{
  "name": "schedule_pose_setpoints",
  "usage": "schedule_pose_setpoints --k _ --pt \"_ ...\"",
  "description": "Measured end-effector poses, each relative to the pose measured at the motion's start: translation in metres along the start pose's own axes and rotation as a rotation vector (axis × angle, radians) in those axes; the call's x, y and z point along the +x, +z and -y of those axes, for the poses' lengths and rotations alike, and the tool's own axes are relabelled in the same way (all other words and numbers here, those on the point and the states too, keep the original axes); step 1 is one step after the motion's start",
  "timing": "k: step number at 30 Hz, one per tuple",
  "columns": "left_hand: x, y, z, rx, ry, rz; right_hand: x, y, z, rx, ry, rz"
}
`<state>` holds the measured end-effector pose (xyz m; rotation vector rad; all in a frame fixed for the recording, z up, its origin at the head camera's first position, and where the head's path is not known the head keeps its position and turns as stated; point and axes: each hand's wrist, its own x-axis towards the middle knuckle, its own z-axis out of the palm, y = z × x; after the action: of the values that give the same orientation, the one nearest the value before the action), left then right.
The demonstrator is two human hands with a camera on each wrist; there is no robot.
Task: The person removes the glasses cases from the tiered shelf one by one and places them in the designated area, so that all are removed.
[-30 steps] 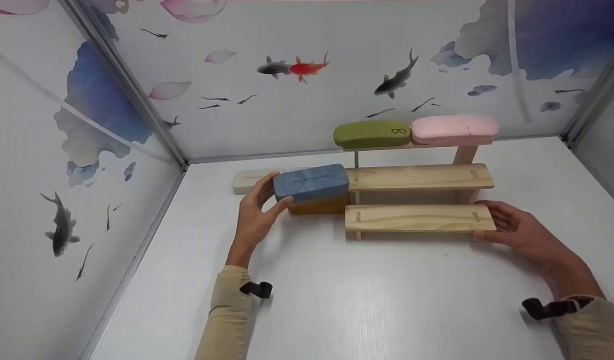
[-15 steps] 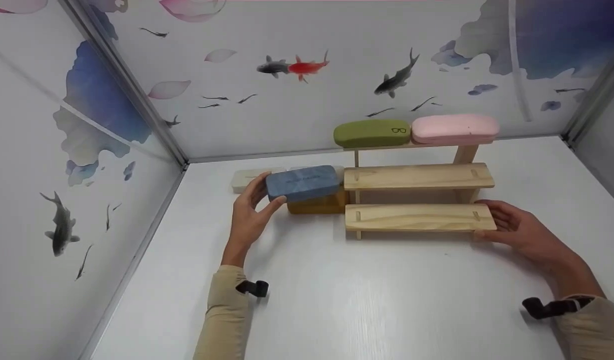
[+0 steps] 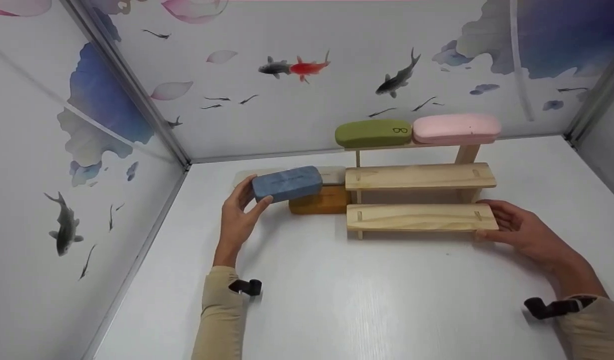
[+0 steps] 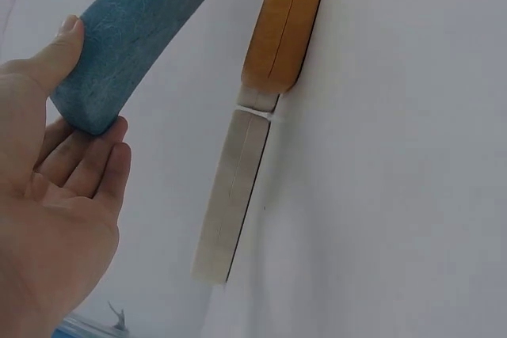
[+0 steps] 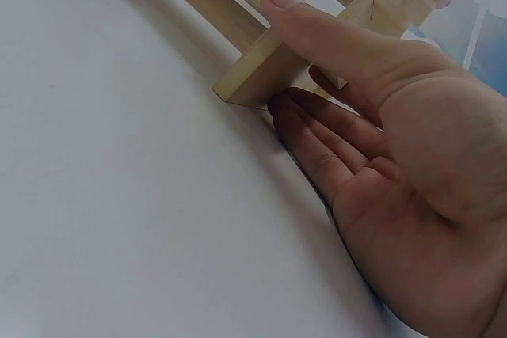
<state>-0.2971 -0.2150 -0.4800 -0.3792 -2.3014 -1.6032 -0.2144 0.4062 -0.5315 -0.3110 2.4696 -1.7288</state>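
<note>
A blue glasses case (image 3: 287,183) is gripped at its left end by my left hand (image 3: 236,217), thumb in front and fingers behind. In the left wrist view the blue case (image 4: 135,45) is raised and tilted, and the fingers (image 4: 111,168) are bent under its near end. My right hand (image 3: 529,232) holds the right end of the lowest shelf of a three-tier wooden rack (image 3: 422,218). The right wrist view has the thumb (image 5: 293,13) along the shelf's end and the fingertips against its side. Below the blue case an orange-brown glasses case (image 3: 321,202) rests on the table.
Two pale cases lie behind: one pale case (image 3: 333,175) beside the rack, another pale case (image 3: 244,175) partly hidden by the left hand. On the top shelf sit a green glasses case (image 3: 372,133) and a pink case (image 3: 457,129). Printed wall panels (image 3: 276,120) border the white table (image 3: 377,295).
My left hand has moved leftward with the blue case, away from the rack, uncovering more of the orange-brown case and the pale case behind. The right hand and rack stay put.
</note>
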Motion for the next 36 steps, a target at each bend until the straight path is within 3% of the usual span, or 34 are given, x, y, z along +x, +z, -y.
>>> schedule_pose_setpoints --k 17,36 --pt "-0.006 -0.035 0.03 0.021 -0.075 -0.058 -0.001 0.0 0.003 -0.019 0.031 0.0" --pt "-0.014 -0.057 0.04 0.013 -0.165 -0.036 0.0 -0.001 0.001 -0.037 0.026 -0.005"
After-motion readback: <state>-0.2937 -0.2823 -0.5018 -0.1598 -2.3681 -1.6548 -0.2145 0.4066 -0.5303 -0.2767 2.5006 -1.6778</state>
